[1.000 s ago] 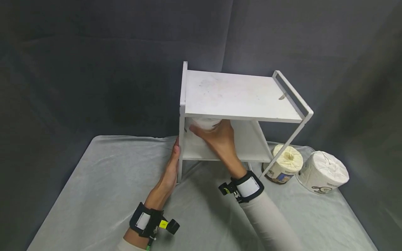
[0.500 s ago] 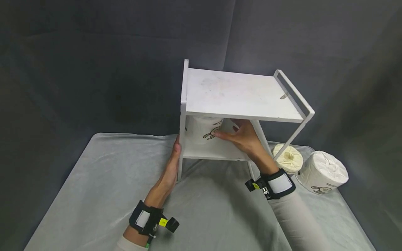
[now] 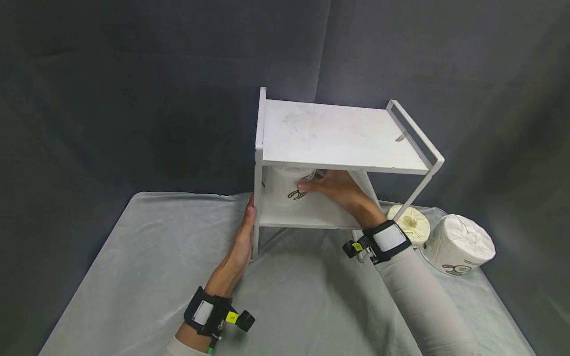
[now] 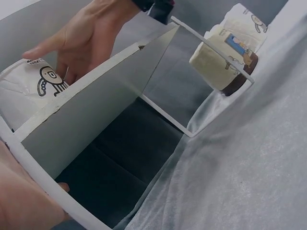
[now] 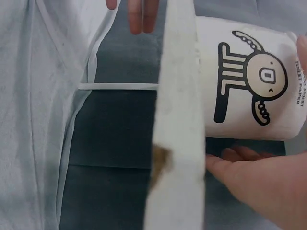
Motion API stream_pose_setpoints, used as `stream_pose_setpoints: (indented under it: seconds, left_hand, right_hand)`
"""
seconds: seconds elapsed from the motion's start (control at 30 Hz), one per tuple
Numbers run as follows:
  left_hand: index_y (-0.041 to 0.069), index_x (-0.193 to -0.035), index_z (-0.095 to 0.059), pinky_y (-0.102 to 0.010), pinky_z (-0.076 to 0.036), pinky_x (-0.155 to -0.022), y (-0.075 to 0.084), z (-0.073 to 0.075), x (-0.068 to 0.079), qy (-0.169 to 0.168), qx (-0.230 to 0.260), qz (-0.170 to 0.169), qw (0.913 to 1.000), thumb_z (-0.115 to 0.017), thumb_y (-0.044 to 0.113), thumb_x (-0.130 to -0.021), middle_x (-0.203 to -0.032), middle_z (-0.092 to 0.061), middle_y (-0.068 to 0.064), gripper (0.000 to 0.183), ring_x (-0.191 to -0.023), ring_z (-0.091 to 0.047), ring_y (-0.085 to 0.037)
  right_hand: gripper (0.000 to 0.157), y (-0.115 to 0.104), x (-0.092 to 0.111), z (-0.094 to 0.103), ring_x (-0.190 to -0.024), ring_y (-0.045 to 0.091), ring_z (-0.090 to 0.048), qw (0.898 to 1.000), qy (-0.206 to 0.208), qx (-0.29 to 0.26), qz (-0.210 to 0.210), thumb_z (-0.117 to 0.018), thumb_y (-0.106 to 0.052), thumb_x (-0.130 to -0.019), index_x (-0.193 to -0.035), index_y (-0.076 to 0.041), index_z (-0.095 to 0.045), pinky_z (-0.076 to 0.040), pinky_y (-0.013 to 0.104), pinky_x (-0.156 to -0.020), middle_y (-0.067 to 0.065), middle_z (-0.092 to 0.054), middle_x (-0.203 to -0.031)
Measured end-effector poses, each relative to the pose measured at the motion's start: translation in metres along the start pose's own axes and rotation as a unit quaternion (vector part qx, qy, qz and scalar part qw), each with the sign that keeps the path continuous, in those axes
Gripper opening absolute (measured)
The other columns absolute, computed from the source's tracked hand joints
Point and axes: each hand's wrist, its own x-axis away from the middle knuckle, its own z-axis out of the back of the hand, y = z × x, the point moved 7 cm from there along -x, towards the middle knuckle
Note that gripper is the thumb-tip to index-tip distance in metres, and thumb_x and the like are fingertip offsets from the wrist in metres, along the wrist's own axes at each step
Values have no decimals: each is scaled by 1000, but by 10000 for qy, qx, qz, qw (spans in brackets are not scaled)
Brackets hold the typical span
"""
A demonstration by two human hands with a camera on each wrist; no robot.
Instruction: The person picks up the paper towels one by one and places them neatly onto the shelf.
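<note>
A white two-tier shelf rack (image 3: 338, 133) stands on the cloth. On its lower board, at the left end under the top board, is a wrapped toilet paper roll (image 3: 285, 185) with a printed dog. My right hand (image 3: 340, 190) reaches in from the right. Its thumb lies at the printed front in the head view, and its extended fingers (image 5: 223, 165) lie along the roll's side in the right wrist view. My left hand (image 3: 240, 242) rests upright against the rack's left frame, fingers (image 5: 136, 19) straight in the right wrist view, partly hidden behind the post.
To the right of the rack sit a cream toilet paper roll (image 3: 411, 225), partly behind my right forearm, and a white wrapped roll (image 3: 458, 244). A grey cloth (image 3: 133, 277) covers the table. Dark curtains (image 3: 156, 99) surround it.
My right hand first drew back rightward off the roll, uncovering its print, then moved slightly left to it again. The roll appears lower on the board than at first. The left hand stays.
</note>
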Motion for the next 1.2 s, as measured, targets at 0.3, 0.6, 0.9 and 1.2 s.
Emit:
stream_pose_setpoints:
  seconds: [0.3, 0.6, 0.9, 1.2]
  left_hand:
    - [15, -159, 6, -54, 10, -115, 2, -2, 0, 3, -44, -3, 10000, -16, 66, -98, -165, 10, -4, 83, -149, 12, -21]
    - [12, -159, 7, -53, 10, -116, 4, -4, 0, -52, 25, -61, 10000, -15, 64, -99, -165, 11, -5, 82, -149, 13, -21]
    - [22, -160, 4, -54, 9, -115, 6, -5, 1, -99, 9, -53, 9999, -14, 63, -99, -165, 5, 1, 76, -149, 7, -17]
    - [18, -159, 6, -51, 9, -116, 5, -2, -1, -28, 34, 11, 10000, -14, 65, -98, -165, 8, 0, 80, -149, 9, -15]
  right_hand:
    - [83, -4, -10, -8, -127, 18, -46, 9983, -193, -460, 292, -86, -23, -72, -143, -16, -43, -25, 39, -113, 3, -52, -138]
    - [77, 2, -11, -16, -117, 21, -56, 9987, -136, -494, -44, -87, -31, -70, -137, -19, -50, -36, 43, -105, 7, -61, -126]
    - [76, 0, -13, -24, -107, 23, -65, 9992, 23, -389, -71, -86, -42, -69, -134, -21, -53, -49, 43, -91, 5, -66, -120]
    - [76, -6, -12, -35, -102, 21, -67, 9984, 343, -452, -35, -85, -44, -69, -134, -22, -52, -52, 40, -87, 4, -69, -114]
